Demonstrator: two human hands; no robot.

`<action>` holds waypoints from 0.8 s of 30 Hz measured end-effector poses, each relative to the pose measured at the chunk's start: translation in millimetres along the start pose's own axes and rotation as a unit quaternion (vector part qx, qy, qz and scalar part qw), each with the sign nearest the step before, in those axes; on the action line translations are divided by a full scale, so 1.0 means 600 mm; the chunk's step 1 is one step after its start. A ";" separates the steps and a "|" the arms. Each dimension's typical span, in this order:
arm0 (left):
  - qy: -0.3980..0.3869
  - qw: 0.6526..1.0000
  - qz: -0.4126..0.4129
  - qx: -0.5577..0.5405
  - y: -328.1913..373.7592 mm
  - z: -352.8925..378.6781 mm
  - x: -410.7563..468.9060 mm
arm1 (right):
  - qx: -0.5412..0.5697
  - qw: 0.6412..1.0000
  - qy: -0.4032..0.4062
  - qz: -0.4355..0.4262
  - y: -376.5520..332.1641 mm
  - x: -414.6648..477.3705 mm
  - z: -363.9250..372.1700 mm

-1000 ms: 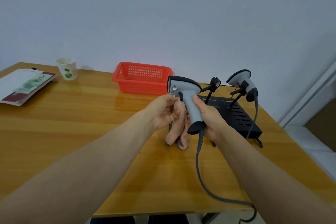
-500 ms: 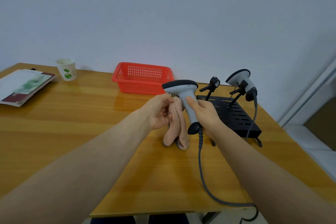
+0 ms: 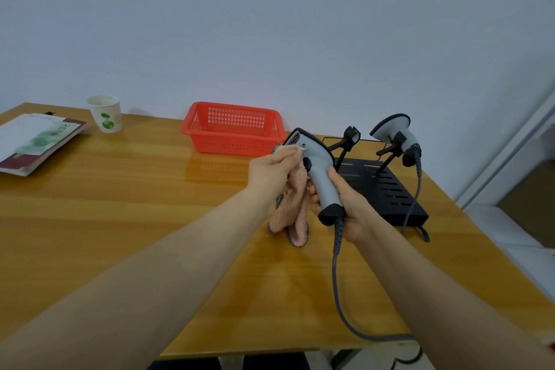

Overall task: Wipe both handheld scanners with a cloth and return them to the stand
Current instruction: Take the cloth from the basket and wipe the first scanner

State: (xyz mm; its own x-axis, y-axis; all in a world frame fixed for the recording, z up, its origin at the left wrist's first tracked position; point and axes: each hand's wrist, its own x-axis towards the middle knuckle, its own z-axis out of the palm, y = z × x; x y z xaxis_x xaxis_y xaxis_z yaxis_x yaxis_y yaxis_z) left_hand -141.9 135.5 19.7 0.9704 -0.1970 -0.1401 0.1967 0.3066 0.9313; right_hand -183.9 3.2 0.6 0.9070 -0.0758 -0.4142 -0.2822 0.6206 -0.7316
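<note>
My right hand [image 3: 345, 204] grips the handle of a grey handheld scanner [image 3: 319, 177], held upright above the table with its head tilted to the left. My left hand [image 3: 274, 173] holds a pink cloth [image 3: 292, 213] and presses it against the scanner's head; the rest of the cloth hangs down to the tabletop. The scanner's grey cable [image 3: 338, 273] runs down over the table's front edge. A second grey scanner [image 3: 396, 137] rests in the right cradle of the black stand [image 3: 390, 192]. The stand's left cradle [image 3: 350, 137] holds nothing.
A red plastic basket [image 3: 234, 129] stands behind my hands near the wall. A paper cup [image 3: 105, 113] and a booklet [image 3: 36, 141] lie at the far left of the wooden table [image 3: 120, 204]. The table's right edge lies just past the stand.
The held scanner's head has tilted over to the left, and my left hand has moved up with the cloth onto the head.
</note>
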 end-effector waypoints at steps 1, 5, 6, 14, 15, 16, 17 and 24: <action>0.004 1.000 0.013 0.019 -0.004 0.003 0.001 | 0.006 1.000 0.000 -0.002 0.000 -0.001 0.003; 0.010 0.990 0.086 0.108 -0.015 0.005 0.003 | 0.001 1.000 0.001 -0.015 -0.002 -0.006 0.015; 0.009 0.985 0.103 0.137 -0.018 0.004 0.003 | 0.007 1.000 0.001 -0.016 -0.003 -0.007 0.015; 0.034 0.970 0.162 0.180 -0.017 0.000 0.005 | -0.057 0.995 0.029 -0.076 -0.010 0.000 0.015; 0.021 0.970 0.167 0.175 -0.017 0.001 0.002 | -0.051 0.994 0.032 -0.087 -0.011 0.001 0.015; 0.007 0.970 0.171 0.173 -0.018 0.003 -0.001 | -0.044 0.994 0.027 -0.092 -0.012 0.002 0.015; -0.004 0.968 0.173 0.179 -0.021 0.005 -0.004 | -0.041 0.995 0.018 -0.090 -0.011 0.003 0.016; -0.079 0.962 0.162 0.205 -0.047 0.013 -0.025 | -0.027 0.994 0.015 -0.102 -0.015 0.004 0.020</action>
State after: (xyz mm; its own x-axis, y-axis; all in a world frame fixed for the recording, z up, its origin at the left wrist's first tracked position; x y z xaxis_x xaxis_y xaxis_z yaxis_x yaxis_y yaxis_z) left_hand -163.3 122.8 -1.9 0.9315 -0.3024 0.2021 -0.2156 -0.0114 0.9764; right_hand -175.3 6.7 12.6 0.9380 -0.2194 -0.2684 -0.1094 0.5473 -0.8298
